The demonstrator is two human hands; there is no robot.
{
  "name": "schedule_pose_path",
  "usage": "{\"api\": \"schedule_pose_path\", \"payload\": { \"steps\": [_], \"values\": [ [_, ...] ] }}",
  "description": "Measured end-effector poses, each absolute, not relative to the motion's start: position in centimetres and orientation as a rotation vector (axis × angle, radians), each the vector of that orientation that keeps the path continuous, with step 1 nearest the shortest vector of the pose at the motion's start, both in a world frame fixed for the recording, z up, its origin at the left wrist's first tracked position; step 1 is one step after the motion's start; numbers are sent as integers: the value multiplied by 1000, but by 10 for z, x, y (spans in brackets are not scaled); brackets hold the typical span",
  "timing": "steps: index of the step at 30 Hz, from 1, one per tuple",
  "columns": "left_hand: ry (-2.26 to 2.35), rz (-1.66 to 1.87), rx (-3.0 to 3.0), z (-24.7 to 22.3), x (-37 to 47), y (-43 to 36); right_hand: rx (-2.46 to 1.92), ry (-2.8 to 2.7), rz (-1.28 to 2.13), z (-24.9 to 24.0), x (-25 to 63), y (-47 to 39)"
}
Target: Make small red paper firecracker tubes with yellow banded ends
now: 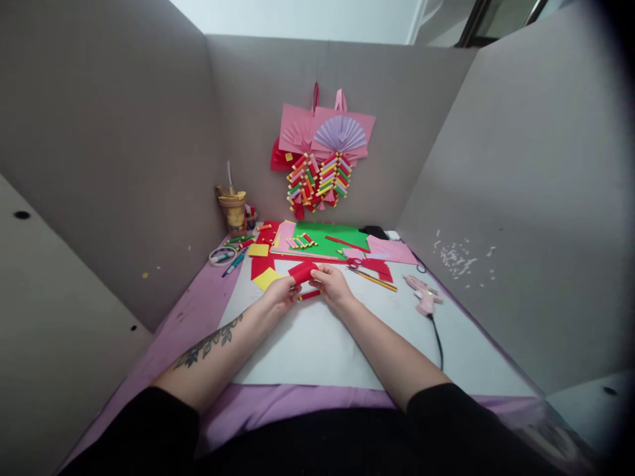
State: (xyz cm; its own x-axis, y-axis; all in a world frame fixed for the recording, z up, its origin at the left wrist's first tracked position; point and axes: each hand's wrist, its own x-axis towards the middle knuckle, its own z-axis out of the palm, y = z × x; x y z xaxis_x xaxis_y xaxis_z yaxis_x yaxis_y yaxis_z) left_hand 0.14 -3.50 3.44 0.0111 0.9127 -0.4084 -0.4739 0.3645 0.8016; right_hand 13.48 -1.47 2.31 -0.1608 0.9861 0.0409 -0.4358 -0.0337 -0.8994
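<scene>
- Red paper [300, 272]: a curved piece held above the middle of the white sheet [307, 344], between both hands.
- Left hand [284, 291]: fingers closed on the left part of the paper.
- Right hand [328, 283]: fingers narrow, pinching its right end.
- Red roll [310, 295]: yellow at its left end, just on the near side of the held paper; whether a hand touches it cannot be told.
- Yellow paper [266, 277]: flat, left of the held piece.
- Scissors [354, 263] and yellow pencil [380, 282]: lying to the far right of the hands.
- Pink glue gun [424, 295]: on the right of the white sheet, its black cord running nearward.
- Green sheet [347, 233]: far side of the worktop, with a cluster of small coloured rolls [302, 242] at its left.
- White ring [223, 256]: far left, on the purple cloth [186, 311].
- Far wall [248, 99]: 2 hanging ornaments, the right 1 with a lilac fan [340, 134].
</scene>
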Motion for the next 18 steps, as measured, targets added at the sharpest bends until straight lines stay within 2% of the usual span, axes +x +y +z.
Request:
{"api": "schedule_pose_path", "payload": {
  "steps": [18],
  "values": [
    [1095, 1099, 465, 39, 7, -43, -719, -708, 1347, 17, 118, -17]
  ]
}}
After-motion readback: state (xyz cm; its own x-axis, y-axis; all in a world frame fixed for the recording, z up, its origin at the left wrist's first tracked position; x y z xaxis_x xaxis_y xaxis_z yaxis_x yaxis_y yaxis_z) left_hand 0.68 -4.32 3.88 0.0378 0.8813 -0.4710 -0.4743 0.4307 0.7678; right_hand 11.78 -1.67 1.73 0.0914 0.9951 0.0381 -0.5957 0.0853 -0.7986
